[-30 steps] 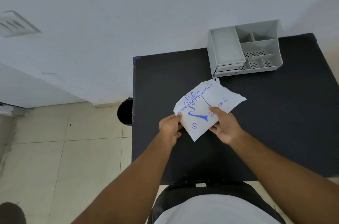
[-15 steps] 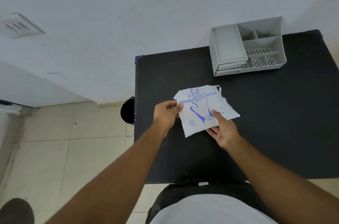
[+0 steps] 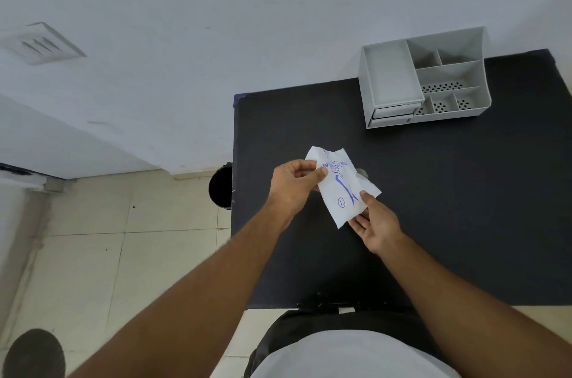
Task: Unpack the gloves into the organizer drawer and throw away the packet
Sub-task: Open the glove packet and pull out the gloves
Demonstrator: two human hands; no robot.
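Observation:
A white glove packet [image 3: 340, 189] with blue print is held above the black table [image 3: 448, 207], folded and crumpled along its right side. My left hand [image 3: 294, 185] pinches its upper left edge between thumb and fingers. My right hand [image 3: 376, 224] grips the lower right edge, thumb on top and fingers underneath. A grey plastic organizer [image 3: 424, 77] stands at the table's far edge, with two shut drawers [image 3: 393, 116] at its front left and several open compartments to the right. No loose gloves show.
A round black bin [image 3: 220, 187] sits on the tiled floor against the table's left edge. A white wall runs behind the table. A shoe tip [image 3: 32, 353] shows at the bottom left.
The packet has been turned and folded narrower, its right part creased under. My left hand moved up along its top edge and my right hand slid to the lower right corner.

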